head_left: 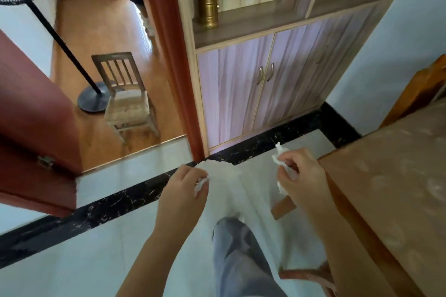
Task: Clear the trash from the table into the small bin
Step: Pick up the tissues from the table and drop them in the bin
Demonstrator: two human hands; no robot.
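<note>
Head view: tissue (280, 158) in right hand (303, 177)

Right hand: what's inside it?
A crumpled white tissue, pinched in the right hand; bits stick out above and below the fingers. The rest is covered by the curled fingers, so whether anything else is in there cannot be seen.

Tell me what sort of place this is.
Most likely a private home: a built-in cabinet with cupboard doors beside a door frame, a patterned-top table at the right, and a small wooden chair and standing fan in the wood-floored room beyond.
</note>
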